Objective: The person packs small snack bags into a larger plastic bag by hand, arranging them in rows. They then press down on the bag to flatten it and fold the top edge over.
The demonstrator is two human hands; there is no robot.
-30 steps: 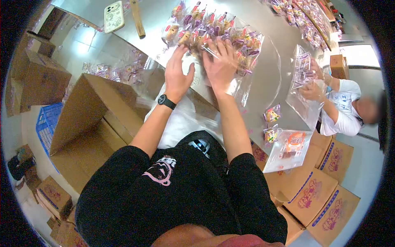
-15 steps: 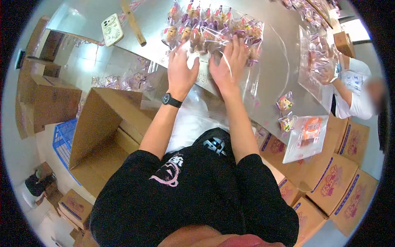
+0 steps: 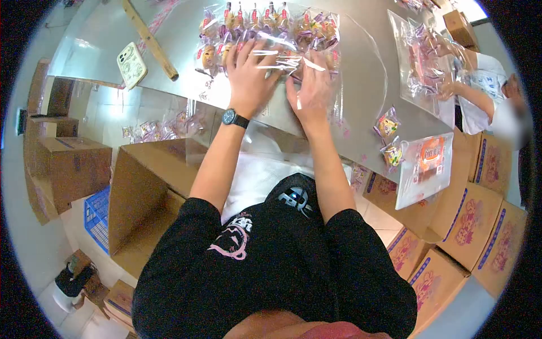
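Rows of small wrapped snack packets [image 3: 240, 22] with purple ends and red labels lie together on the metal table, with shiny clear plastic [image 3: 339, 68] around and over them. My left hand [image 3: 250, 79] rests on the near row, fingers spread. Beside it, my right hand [image 3: 312, 93] reaches to the same row with fingers stretched out. Glare and plastic film partly cover its fingertips, and I cannot make out which layers lie over or under them. My left wrist wears a black watch [image 3: 228, 117].
A phone [image 3: 131, 65] and wooden stick [image 3: 152, 42] lie left on the table [image 3: 364, 101]. Two loose packets [image 3: 388, 125] and a printed bag [image 3: 424, 169] are at right. Another person's hands [image 3: 449, 87] handle packets. Cardboard boxes [image 3: 466, 220] surround the table; an open carton [image 3: 138, 192] stands left.
The view has shifted, so the table contents appear further up and left. My left hand has moved forward onto the packets, its fingers spreading; my right hand has come closer to it.
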